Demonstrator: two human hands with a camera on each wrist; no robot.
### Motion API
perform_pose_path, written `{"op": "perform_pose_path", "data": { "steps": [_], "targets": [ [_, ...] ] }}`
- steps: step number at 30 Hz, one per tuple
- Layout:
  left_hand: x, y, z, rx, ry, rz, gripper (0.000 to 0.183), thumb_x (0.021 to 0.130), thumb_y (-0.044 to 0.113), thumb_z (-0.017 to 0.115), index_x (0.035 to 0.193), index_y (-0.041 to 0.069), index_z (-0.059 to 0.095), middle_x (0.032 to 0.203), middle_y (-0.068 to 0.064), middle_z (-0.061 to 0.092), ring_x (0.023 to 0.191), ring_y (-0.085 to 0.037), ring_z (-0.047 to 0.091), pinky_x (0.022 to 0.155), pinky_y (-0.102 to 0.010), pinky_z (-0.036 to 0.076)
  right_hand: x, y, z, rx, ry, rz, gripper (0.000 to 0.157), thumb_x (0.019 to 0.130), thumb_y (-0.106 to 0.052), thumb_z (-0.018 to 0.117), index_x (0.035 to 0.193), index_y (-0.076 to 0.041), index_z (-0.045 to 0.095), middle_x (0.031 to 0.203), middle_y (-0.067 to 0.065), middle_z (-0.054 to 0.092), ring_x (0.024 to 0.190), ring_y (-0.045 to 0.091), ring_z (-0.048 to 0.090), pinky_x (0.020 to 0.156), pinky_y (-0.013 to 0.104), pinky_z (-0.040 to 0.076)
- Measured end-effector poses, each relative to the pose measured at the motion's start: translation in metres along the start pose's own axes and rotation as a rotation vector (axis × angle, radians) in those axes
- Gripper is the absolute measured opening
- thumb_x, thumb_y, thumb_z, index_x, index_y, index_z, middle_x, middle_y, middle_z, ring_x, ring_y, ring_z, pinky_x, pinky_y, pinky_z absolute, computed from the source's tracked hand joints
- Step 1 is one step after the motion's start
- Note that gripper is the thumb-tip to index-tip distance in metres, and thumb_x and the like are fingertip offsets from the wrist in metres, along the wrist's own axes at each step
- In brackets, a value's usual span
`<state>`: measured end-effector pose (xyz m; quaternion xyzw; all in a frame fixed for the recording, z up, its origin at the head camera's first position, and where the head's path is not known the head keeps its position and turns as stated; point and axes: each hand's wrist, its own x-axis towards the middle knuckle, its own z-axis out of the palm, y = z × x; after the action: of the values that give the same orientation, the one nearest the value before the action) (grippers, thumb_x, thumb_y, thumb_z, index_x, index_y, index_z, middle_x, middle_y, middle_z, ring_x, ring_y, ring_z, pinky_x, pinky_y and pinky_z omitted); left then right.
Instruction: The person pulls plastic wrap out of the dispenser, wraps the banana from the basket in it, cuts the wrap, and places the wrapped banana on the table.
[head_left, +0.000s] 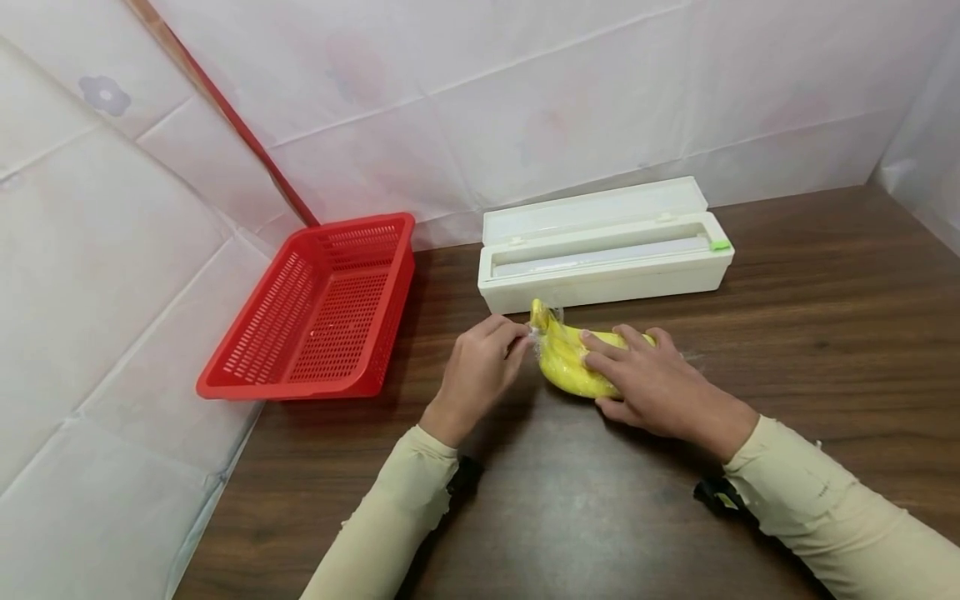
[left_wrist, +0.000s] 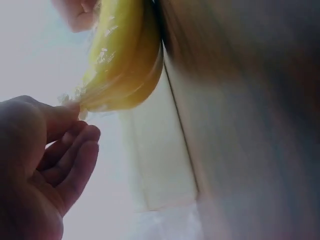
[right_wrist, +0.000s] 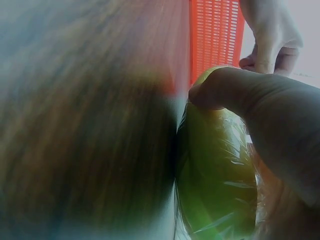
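A bunch of yellow bananas covered in clear plastic wrap lies on the brown table, its stem end toward the left. My left hand pinches the gathered plastic wrap beside the stems between thumb and fingertips. Over the right part of the bunch, my right hand grips the wrapped bananas, fingers across the top and thumb on the near side. In the right wrist view, shiny creased wrap shows on the bananas below the thumb.
Behind the bananas stands a long white wrap dispenser box, lid raised, with a roll inside and a green tab at its right. A red perforated basket sits at the left. Pale sheeting covers the walls.
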<state>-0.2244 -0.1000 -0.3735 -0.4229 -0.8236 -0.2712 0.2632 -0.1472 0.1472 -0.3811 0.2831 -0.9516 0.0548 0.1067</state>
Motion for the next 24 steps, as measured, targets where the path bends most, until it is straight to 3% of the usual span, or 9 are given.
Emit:
{"op": "perform_pose_path", "data": {
  "steps": [3,8,10,13,18,24],
  "targets": [
    [0.001,-0.003,0.003,-0.160,-0.052,-0.155,0.005,0.091,0.004,0.073,0.093,0.002,0.076,0.089,-0.004,0.071,0.080,-0.013,0.065,0.074,-0.030,0.055,0.000,0.000,0.000,0.002,0.000,0.000,0.049,0.089,-0.035,0.074,0.131,-0.012,0.063,0.149,0.012,0.049,0.123,0.042,0.049,0.091,0.065,0.040],
    [0.004,-0.011,0.004,-0.653,-0.209,-0.575,0.011,0.093,0.003,0.067,0.098,-0.002,0.075,0.081,-0.007,0.071,0.076,-0.013,0.065,0.075,-0.039,0.057,0.000,0.000,0.000,0.003,-0.001,0.000,0.048,0.088,-0.034,0.074,0.131,-0.014,0.063,0.149,0.011,0.049,0.122,0.041,0.049,0.091,0.065,0.039],
    [0.006,-0.015,0.005,-0.826,-0.260,-0.711,0.013,0.095,0.002,0.064,0.100,-0.006,0.072,0.079,-0.009,0.069,0.072,-0.015,0.065,0.071,-0.038,0.058,0.000,0.000,0.000,0.007,-0.005,0.004,0.047,0.088,-0.034,0.074,0.130,-0.014,0.063,0.150,0.011,0.049,0.123,0.041,0.048,0.091,0.066,0.038],
    [0.009,-0.019,0.005,-1.008,-0.319,-0.861,0.012,0.096,0.001,0.059,0.097,-0.007,0.068,0.079,-0.008,0.066,0.070,-0.015,0.064,0.068,-0.031,0.056,0.000,0.000,-0.001,0.009,-0.013,0.011,0.047,0.088,-0.034,0.075,0.130,-0.015,0.064,0.150,0.011,0.049,0.123,0.041,0.048,0.092,0.066,0.038],
    [0.014,-0.022,0.005,-1.158,-0.396,-1.038,0.014,0.093,0.004,0.055,0.081,0.005,0.060,0.072,-0.003,0.059,0.061,-0.013,0.058,0.060,-0.025,0.050,0.000,0.000,-0.001,0.008,-0.017,0.013,0.047,0.088,-0.035,0.075,0.129,-0.015,0.064,0.151,0.011,0.048,0.125,0.041,0.047,0.093,0.067,0.037],
    [0.017,-0.025,0.008,-1.190,-0.488,-1.098,0.017,0.089,0.013,0.046,0.072,0.010,0.049,0.060,0.001,0.046,0.054,-0.013,0.051,0.053,-0.024,0.043,0.001,-0.001,0.001,0.000,-0.011,0.004,0.046,0.088,-0.034,0.075,0.129,-0.016,0.064,0.151,0.010,0.047,0.125,0.042,0.046,0.093,0.067,0.037]
  ]
}}
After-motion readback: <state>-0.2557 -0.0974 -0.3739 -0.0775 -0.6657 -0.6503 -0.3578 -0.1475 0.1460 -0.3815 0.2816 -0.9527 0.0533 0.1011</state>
